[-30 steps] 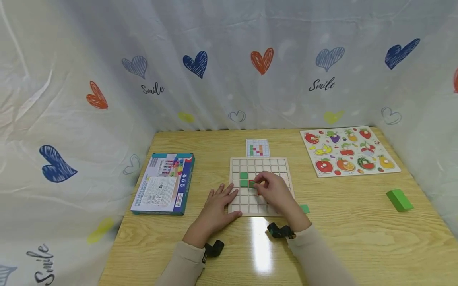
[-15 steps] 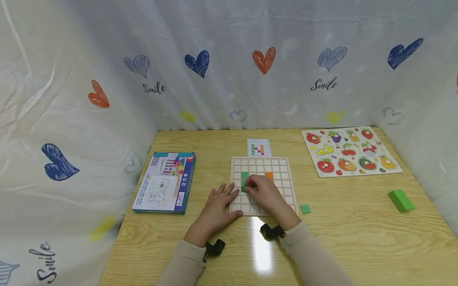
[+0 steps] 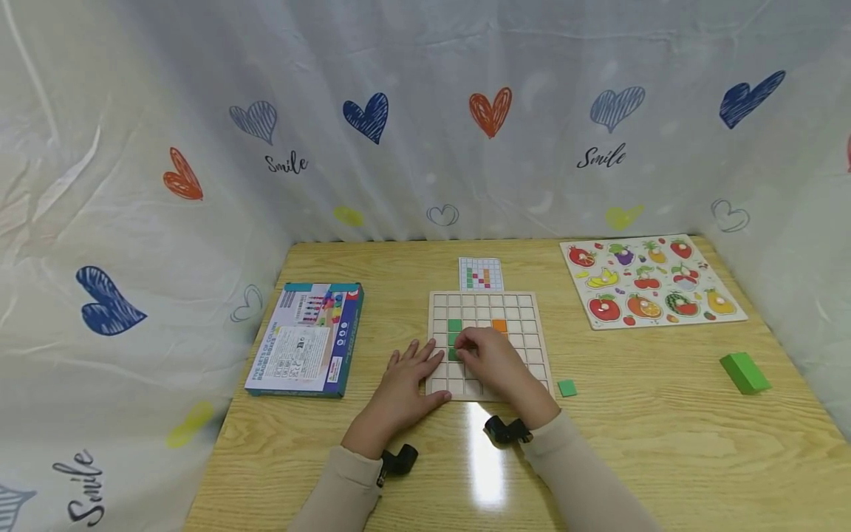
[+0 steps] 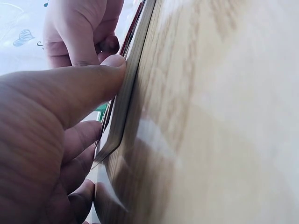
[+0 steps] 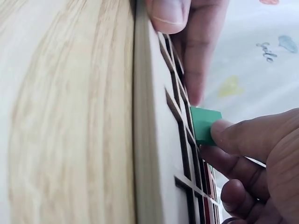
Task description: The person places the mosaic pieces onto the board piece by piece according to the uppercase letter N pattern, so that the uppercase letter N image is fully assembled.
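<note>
A pale wooden grid board (image 3: 488, 301) lies mid-table. My left hand (image 3: 402, 388) rests on its left edge, fingers spread, thumb at the front edge. My right hand (image 3: 495, 366) is over the board, pinching a green square tile (image 5: 203, 125) between thumb and fingers; in the right wrist view the tile stands tilted against the grid. Above it in the same column are green tiles (image 3: 455, 325). An orange tile (image 3: 499, 326) sits farther right, partly hidden by the right hand. Red (image 5: 208, 176) shows low in the grid in the right wrist view.
A pattern card (image 3: 482, 274) lies behind the board. One loose green tile (image 3: 567, 388) is right of it. A boxed toy (image 3: 302, 343) is at left, a fruit puzzle (image 3: 648, 282) at back right, a green block (image 3: 744, 373) at far right.
My right hand has moved left and toward me, bringing the green tile to the cell below the other green ones. The orange tile and loose green tile have come into fuller view.
</note>
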`<state>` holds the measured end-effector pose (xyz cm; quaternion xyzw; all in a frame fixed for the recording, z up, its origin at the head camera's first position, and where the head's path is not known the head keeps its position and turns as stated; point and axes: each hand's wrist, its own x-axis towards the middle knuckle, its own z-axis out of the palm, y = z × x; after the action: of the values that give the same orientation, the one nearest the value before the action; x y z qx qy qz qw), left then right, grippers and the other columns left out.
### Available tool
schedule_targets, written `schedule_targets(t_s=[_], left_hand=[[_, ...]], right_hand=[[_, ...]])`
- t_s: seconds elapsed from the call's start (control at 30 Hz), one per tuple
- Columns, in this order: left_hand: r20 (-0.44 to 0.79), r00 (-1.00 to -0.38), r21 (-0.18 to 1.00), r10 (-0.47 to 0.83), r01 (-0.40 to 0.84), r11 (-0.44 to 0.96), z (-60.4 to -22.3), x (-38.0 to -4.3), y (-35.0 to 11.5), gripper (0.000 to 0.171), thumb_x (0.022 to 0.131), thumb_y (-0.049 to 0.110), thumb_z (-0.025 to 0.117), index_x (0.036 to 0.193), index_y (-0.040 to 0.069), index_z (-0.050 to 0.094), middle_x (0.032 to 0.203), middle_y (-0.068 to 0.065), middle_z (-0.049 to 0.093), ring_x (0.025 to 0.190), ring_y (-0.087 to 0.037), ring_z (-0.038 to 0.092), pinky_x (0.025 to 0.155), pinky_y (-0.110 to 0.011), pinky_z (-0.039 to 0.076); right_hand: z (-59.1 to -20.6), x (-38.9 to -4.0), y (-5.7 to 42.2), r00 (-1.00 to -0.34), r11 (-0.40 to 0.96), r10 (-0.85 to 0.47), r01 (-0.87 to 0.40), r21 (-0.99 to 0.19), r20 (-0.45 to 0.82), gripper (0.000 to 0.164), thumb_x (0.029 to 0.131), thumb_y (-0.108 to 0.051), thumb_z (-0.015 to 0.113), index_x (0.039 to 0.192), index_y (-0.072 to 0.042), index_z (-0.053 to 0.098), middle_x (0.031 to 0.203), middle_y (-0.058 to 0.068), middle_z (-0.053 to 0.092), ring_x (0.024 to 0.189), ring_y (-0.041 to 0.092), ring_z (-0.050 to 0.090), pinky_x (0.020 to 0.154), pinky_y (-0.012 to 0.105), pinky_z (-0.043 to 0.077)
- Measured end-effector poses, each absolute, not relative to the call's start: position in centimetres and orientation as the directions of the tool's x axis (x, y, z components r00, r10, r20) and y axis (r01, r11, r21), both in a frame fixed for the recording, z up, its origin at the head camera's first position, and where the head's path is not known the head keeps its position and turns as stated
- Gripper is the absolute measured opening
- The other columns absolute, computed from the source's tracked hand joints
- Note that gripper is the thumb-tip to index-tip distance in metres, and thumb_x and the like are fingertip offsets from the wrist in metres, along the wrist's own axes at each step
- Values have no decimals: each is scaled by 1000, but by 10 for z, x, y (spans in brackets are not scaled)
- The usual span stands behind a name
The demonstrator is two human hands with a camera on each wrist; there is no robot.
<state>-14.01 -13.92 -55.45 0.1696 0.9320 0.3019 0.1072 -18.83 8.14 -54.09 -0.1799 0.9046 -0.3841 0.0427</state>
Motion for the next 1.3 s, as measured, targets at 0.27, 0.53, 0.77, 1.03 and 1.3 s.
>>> schedule_targets(t_s=[0.27, 0.53, 0.77, 1.03, 1.3], left_hand=[[-104, -916, 609, 388, 249, 753, -552, -139, -137, 75, 100, 47, 78, 165, 20, 51, 179, 2, 32, 170, -33, 17, 138, -64, 8], [-103, -915, 610, 391, 252, 751, -551, -140, -136, 76, 101, 48, 77, 165, 20, 50, 179, 2, 31, 170, -33, 17, 138, -65, 8], [-95, -914, 602, 394, 262, 754, -553, -141, -135, 76, 101, 48, 77, 165, 20, 50, 179, 1, 32, 170, -33, 17, 138, -65, 9], [-106, -917, 603, 384, 248, 758, -556, -143, -134, 77, 100, 48, 78, 166, 21, 49, 179, 3, 31, 171, -31, 15, 138, -62, 7], [-131, -921, 585, 366, 226, 779, -562, -142, -138, 79, 99, 51, 78, 167, 24, 47, 180, 6, 29, 171, -29, 14, 139, -60, 6]], right_hand=[[-543, -188, 81, -933, 698, -349, -320, -641, 86, 4, 99, -12, 80, 104, -13, 80, 101, -1, 75, 96, 17, 69, 90, 42, 61], [-545, -188, 83, -934, 714, -348, -322, -622, 84, 5, 98, -13, 82, 103, -13, 83, 95, -4, 73, 91, 13, 67, 87, 39, 61], [-542, -186, 88, -936, 693, -342, -309, -651, 80, 7, 100, -13, 80, 106, -14, 83, 98, -3, 74, 88, 11, 64, 84, 37, 59], [-524, -172, 151, -965, 632, -240, -236, -738, 103, 15, 105, -10, 72, 118, -8, 81, 104, 4, 72, 84, 18, 55, 72, 28, 49], [-527, -149, 238, -977, 712, -209, -121, -692, -45, 18, 105, -12, 74, 121, -8, 79, 102, 4, 69, 80, 16, 51, 66, 25, 46]])
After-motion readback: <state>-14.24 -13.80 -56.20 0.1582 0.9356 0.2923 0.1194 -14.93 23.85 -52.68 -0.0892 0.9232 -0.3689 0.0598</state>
